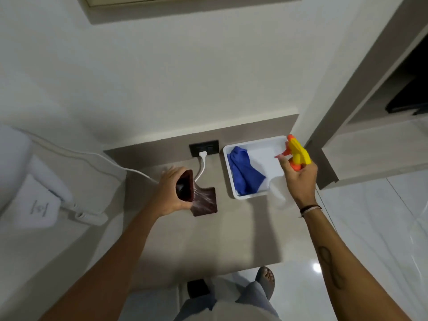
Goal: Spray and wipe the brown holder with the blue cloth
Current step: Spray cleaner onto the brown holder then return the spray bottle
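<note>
Brown and glossy, one holder [196,195] sits at the centre of the frame, lifted off the grey counter [208,239]. One blue cloth [244,174] lies bunched in the left half of one white tray [231,193], which rests on the counter right of centre. One spray bottle [297,156], with a yellow head and orange trigger and nozzle, is held above the tray's right edge.

Left hand [169,193]: the arm enters from the lower left and extends up toward the centre. The fingers are wrapped around the holder's upper open end, gripping it from the left side.

Right hand [298,179]: the arm enters from the lower right and rises nearly straight up the frame. The hand is closed around the neck of the spray bottle, with one finger extended toward the trigger. A thin band sits on the wrist. The bottle's clear body below the hand is blurred.

Holder orientation: the long axis runs from upper left to lower right. The dark open mouth faces the camera at the upper left end; the flat square base points to the lower right, close above the counter. The bottle nozzle points toward the upper left of the frame.

One white plug [202,155] sits in one dark wall socket [203,147] just above the holder.
</note>
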Available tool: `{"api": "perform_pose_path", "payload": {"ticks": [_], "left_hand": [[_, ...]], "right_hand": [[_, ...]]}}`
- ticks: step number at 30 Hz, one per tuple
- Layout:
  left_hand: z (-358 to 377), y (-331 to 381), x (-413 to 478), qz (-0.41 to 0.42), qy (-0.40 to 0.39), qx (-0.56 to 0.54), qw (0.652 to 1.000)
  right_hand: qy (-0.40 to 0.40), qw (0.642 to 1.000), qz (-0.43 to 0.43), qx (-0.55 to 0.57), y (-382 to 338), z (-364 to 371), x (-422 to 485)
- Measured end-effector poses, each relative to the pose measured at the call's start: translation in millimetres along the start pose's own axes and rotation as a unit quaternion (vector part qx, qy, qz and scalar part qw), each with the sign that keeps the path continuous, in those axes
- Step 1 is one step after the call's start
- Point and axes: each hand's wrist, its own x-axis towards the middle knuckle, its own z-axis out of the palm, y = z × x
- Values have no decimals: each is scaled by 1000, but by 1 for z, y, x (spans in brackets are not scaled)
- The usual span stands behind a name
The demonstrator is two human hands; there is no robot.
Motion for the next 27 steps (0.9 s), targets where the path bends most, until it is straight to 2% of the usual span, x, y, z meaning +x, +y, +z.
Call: {"api": "perform_pose_path", "payload": {"ticks": [3, 6, 9, 12, 18, 24, 27], "left_hand": [[-10, -15, -10, -17, -12, -43, 999], [-20, -23, -18, -22, -17, -70, 997], [-27, -32, -21, -14, -29, -73, 997], [-34, -40, -19, -17, -61, -65, 996], [-38, -45, -14, -27, -89, -57, 994], [-36, -43, -10, -25, -90, -40, 995], [-35, -44, -10, -18, -90, -33, 995]], "right_hand": [[-137, 989, 42, 27, -19, 8, -44], [-263, 962, 77, -3, -25, 30, -80], [-370, 926, 70, -23, -26, 63, -104], [-378, 923, 69, -3, -22, 98, -111], [-394, 917, 46, -36, -26, 138, -99], [-413, 904, 34, -107, -18, 134, -88], [-427, 886, 42, -176, -8, 125, -87]]}}
